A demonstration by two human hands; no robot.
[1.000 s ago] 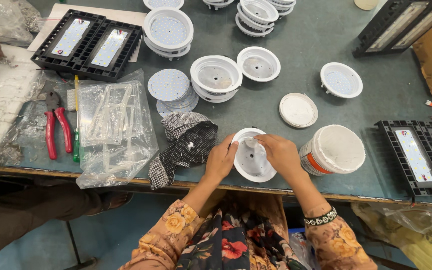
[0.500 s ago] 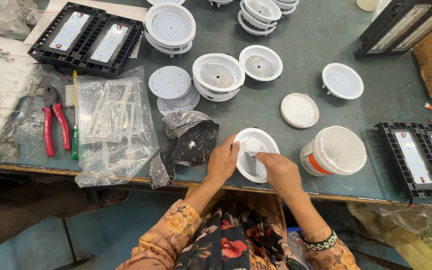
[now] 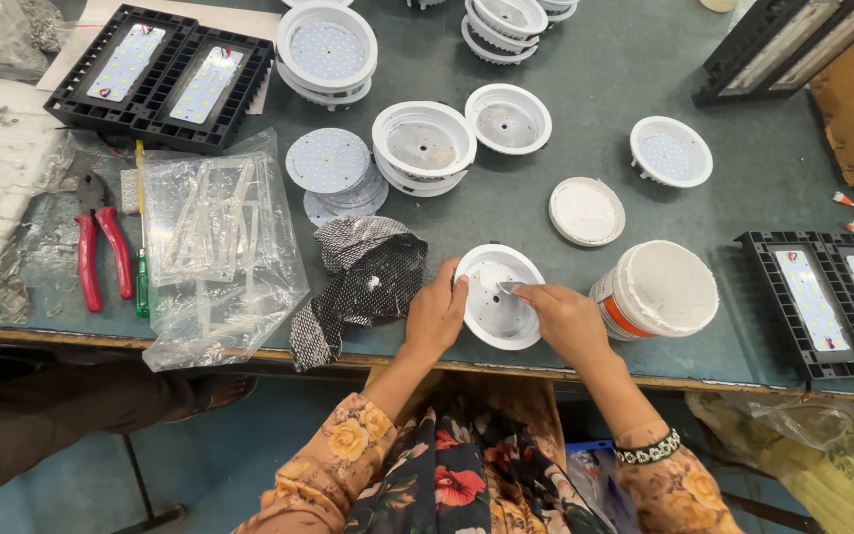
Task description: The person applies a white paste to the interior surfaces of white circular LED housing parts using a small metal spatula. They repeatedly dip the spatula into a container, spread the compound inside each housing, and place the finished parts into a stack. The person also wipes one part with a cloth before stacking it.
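Both hands (image 3: pixel 501 318) on white housing (image 3: pixel 497 297)

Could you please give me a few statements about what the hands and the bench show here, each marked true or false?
1. The left hand grips the rim of a white round housing. True.
2. The right hand rests on the red pliers. False: it reaches into the housing; the pliers lie far to the left, untouched.
3. A white tub with an orange band stands just right of the housing. True.
4. The dotted black cloth covers the housing. False: it lies beside it, to the left.
5. The black rectangular light panels sit at the far left of the bench. True.
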